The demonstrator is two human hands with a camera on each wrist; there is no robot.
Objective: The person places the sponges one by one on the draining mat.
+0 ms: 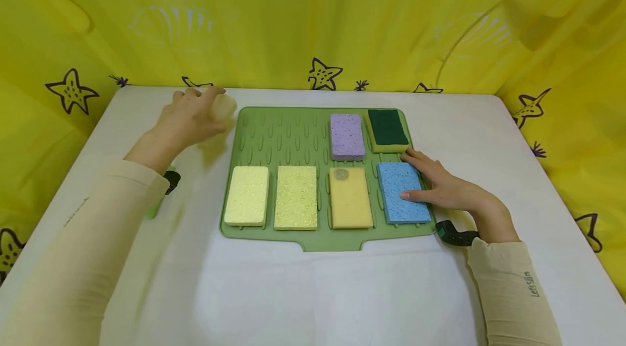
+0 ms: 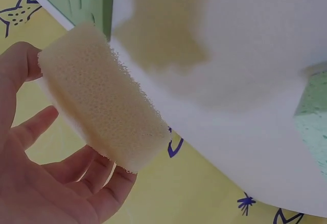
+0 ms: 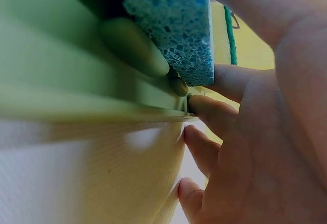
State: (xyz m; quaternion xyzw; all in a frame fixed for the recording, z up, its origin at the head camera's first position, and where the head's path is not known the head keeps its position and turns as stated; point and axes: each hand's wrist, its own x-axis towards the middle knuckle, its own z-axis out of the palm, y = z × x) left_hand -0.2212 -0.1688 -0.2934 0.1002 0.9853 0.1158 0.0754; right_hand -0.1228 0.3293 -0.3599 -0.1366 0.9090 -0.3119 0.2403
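Note:
Above the table's back left, my left hand (image 1: 188, 115) holds a pale yellow sponge (image 2: 102, 96) by its edges, thumb on one end and fingertips along the other. On the green ridged mat (image 1: 281, 142), my right hand (image 1: 442, 186) rests at the right edge of a blue sponge (image 1: 402, 192). Its thumb lies over the top of that sponge. The index finger reaches past the upper right corner, near a yellow sponge with a dark green scouring side (image 1: 388, 130). In the right wrist view, the other fingers (image 3: 199, 150) lie loosely bent beside the mat's rim.
A purple sponge (image 1: 346, 137) sits left of the green-topped one. Along the mat's front row lie a pale yellow sponge (image 1: 246, 195), a speckled yellow one (image 1: 295, 197) and a tan one with a grey spot (image 1: 350, 199). A light green sponge (image 2: 316, 124) is partly hidden under my left arm.

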